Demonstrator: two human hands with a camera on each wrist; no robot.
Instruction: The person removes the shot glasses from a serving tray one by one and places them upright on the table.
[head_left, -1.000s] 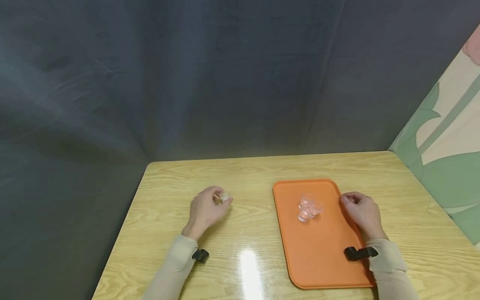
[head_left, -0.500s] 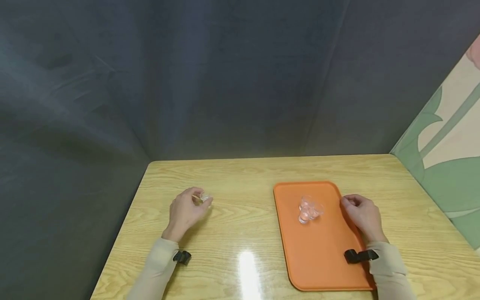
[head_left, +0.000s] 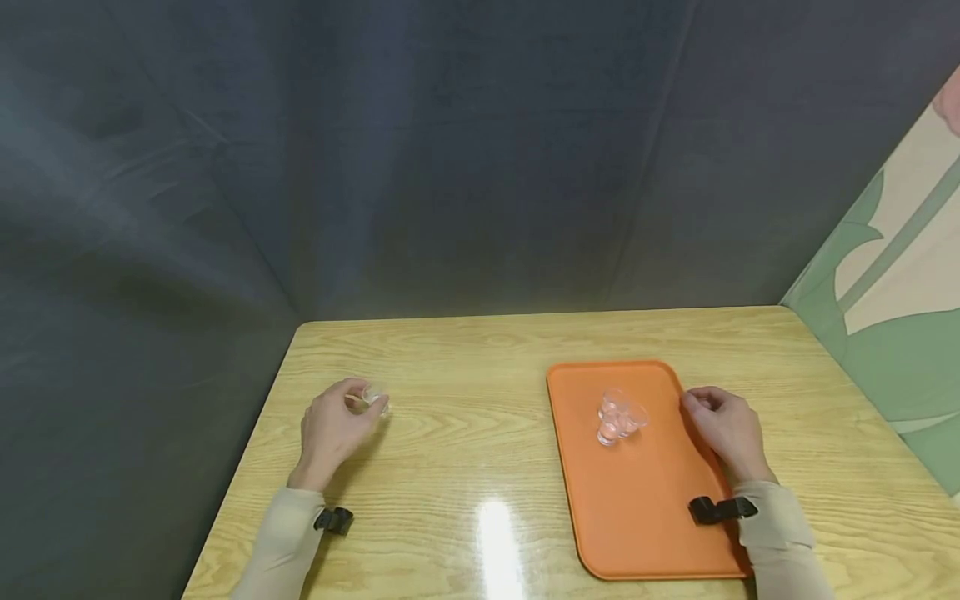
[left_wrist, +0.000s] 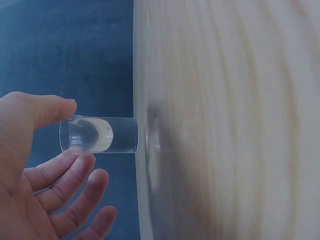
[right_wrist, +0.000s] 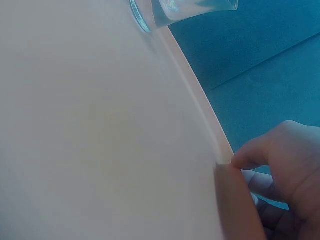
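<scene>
Sm. clear glass (left_wrist: pixel 99 135), thick base, pinched in L hand (head_left: pixel 330 429)

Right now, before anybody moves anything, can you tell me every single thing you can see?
Orange rectangular tray: one, orange, on the table's right half
Small see-through cups: several, bunched too closely to count surely, clear, on the tray's far half
Small see-through round cup: one, clear, held by the left hand
Wood-grain table: one, light yellowish, under the tray
Smooth hanging cloth: count unclear, dark blue-grey, behind and left of the table
Plant-patterned surface: one, green, cream and pink, far right
Black wrist devices: two, black, one per wrist
Long sleeves: two, cream, on both arms
Left hand: one, around the cup
Right hand: one, at the tray's right rim
</scene>
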